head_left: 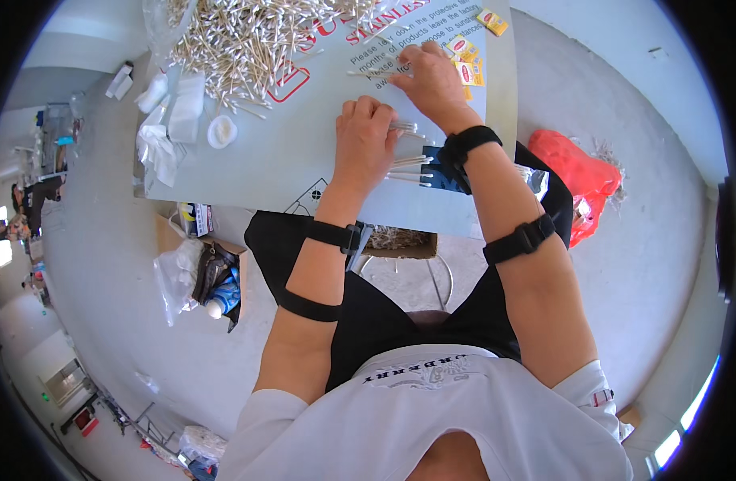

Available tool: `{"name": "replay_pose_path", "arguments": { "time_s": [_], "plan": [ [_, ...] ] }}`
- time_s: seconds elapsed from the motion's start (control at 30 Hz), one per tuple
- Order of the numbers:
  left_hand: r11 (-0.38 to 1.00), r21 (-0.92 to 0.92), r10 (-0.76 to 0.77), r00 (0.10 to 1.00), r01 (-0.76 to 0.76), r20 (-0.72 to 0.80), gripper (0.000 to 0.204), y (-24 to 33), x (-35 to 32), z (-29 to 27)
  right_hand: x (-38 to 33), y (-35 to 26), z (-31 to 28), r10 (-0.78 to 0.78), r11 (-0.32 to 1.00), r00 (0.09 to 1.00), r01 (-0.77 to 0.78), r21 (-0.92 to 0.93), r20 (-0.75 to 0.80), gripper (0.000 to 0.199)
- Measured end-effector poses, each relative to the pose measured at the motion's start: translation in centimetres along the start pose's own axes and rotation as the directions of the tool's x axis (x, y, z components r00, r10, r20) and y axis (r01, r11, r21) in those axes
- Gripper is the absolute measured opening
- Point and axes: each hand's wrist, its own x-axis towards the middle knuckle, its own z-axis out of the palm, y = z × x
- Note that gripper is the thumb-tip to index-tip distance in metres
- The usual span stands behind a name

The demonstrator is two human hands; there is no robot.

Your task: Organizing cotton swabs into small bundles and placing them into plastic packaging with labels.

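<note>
My left hand (pixel 363 143) is closed around a small bundle of cotton swabs (pixel 408 127), whose white tips stick out on its right side. To its upper right, my right hand (pixel 437 86) is curled low over the table, thumb and fingertips closed at the end of a thin cotton swab (pixel 369 74); the fingers partly hide the grip. Several loose swabs (pixel 412 161) lie in a row just below my left hand, their right ends by a dark blue patch (pixel 443 170). A large heap of cotton swabs (pixel 235 48) covers the far left of the table.
Small yellow packets (pixel 468 72) lie beyond my right hand. A round white container (pixel 222 131) and clear plastic bags (pixel 187 108) sit at the table's left. A red bag (pixel 572 180) is on the floor at right; an open box (pixel 222 276) stands at left.
</note>
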Motion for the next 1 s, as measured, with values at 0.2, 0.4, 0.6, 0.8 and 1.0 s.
{"name": "replay_pose_path", "arguments": {
  "time_s": [0.2,0.4,0.6,0.8,1.0],
  "plan": [
    [0.998,-0.014,-0.059,0.996,0.058,-0.062,0.037,0.4,-1.1,-0.4,-1.4,0.0,0.0,-0.157,0.988,0.978,0.156,0.017,0.137,0.009],
    [0.990,0.118,0.073,0.996,-0.079,0.048,0.047,-0.9,-2.6,-0.5,-6.3,0.1,-2.6,-0.192,0.980,0.944,0.171,0.100,0.269,0.007],
    [0.956,-0.292,-0.033,0.997,0.012,-0.066,0.043,-0.3,-4.2,0.9,-11.5,-0.9,-2.7,0.212,0.785,0.961,-0.060,0.616,-0.177,0.028],
    [0.826,-0.558,-0.230,0.953,0.084,-0.198,0.042,3.0,-3.4,3.1,-12.1,-1.5,-0.3,0.256,0.725,0.945,-0.049,0.687,-0.203,0.031],
    [0.744,-0.661,-0.294,0.936,0.098,-0.192,0.045,2.5,-3.0,2.6,-12.2,-0.6,-1.5,0.446,0.374,0.895,-0.191,0.907,0.004,0.036]
  ]
}}
